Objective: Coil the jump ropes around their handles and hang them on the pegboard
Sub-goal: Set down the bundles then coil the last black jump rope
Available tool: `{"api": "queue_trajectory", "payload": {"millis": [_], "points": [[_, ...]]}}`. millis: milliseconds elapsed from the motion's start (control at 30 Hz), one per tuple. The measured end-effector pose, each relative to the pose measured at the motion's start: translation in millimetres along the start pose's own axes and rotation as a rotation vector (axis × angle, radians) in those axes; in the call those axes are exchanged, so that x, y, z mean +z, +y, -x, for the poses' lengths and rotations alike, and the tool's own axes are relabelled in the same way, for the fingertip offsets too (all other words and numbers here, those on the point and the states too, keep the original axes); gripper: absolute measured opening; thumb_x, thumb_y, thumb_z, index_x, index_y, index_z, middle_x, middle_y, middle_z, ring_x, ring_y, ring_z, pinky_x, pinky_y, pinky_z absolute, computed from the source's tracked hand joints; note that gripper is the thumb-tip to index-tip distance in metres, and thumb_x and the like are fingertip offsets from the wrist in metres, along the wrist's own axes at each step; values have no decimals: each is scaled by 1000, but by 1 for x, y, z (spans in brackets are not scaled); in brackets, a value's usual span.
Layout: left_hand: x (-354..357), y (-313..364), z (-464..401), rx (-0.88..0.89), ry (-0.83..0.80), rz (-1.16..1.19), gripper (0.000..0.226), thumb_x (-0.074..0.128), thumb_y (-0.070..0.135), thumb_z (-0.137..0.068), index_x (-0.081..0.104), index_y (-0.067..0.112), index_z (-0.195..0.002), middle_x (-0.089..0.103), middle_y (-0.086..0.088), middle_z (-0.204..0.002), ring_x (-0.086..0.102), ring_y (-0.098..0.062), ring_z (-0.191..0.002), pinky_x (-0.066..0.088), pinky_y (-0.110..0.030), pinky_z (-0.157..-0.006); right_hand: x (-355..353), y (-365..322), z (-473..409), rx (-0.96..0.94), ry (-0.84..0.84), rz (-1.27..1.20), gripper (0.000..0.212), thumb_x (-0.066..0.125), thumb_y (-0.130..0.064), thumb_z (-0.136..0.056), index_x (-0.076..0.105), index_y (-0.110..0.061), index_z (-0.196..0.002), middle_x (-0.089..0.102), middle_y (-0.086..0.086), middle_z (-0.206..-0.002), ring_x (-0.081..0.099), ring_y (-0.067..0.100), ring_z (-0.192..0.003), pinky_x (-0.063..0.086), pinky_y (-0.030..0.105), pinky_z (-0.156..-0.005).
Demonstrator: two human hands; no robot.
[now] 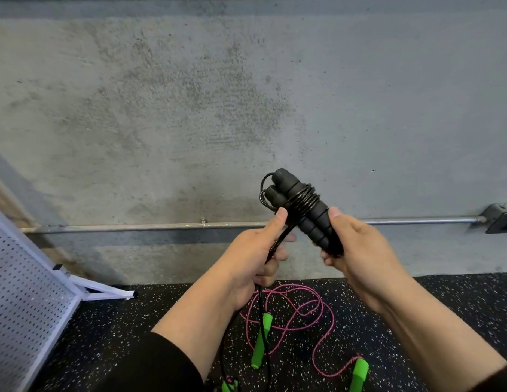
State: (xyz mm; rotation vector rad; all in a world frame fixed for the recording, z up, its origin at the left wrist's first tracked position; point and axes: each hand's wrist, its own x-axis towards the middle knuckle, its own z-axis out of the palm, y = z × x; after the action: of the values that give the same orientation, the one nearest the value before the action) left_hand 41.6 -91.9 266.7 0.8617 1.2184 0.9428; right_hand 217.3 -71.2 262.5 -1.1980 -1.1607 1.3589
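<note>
On the floor nearest lay the pink rope, uncoiled, green handles loose. Above it the left hand pinched the black cord, while the right hand gripped the black handles, partly wound. The pegboard, cut off at left, showed no hooks

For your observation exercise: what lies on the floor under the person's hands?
A pink rope with green handles lies loose on the speckled floor. The black rope hangs from the left hand across it. The forearms cover some of the floor.
</note>
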Motion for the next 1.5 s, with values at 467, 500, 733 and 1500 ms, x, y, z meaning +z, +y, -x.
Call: {"api": "queue_trajectory", "payload": {"millis": [467, 500, 733, 1500], "points": [[-9, 1, -7, 33, 26, 138, 61, 63, 73, -80, 66, 14, -93, 53, 0, -69, 22, -8, -45, 18, -22, -43, -8, -14, 3, -167, -81, 533, 50, 76, -19, -90, 56, -29, -134, 64, -9, -106, 61, -14, -80, 42, 2, -73], [-9, 0, -7, 54, 58, 139, 52, 66, 67, -83, 62, 15, -87, 52, -1, -68, 23, -8, -44, 18, -21, -43, -7, -11, 3, -171, -102, 577, 59, 79, -19, -86, 55, -28, -138, 62, -8, -112, 60, -16, -86, 40, 0, -74], [-8, 1, -1, 170, 3, 31, 34, 65, 48, -95, 57, 18, -80, 46, -2, -68, 21, -9, -47, 20, -22, -42, -20, -15, 3, -81, -316, 519, 48, 83, -52, -75, 69, -35, -117, 74, -7, -86, 68, 10, -77, 56, 37, -80], [-5, -2, 0, 152, -61, -46, 36, 61, 53, -96, 60, 21, -79, 46, 1, -70, 23, -10, -49, 23, -24, -45, -8, -18, 10, 5, -232, 246, 50, 56, -59, -87, 61, -22, -122, 73, 19, -92, 61, 24, -62, 48, 32, -49]]}}
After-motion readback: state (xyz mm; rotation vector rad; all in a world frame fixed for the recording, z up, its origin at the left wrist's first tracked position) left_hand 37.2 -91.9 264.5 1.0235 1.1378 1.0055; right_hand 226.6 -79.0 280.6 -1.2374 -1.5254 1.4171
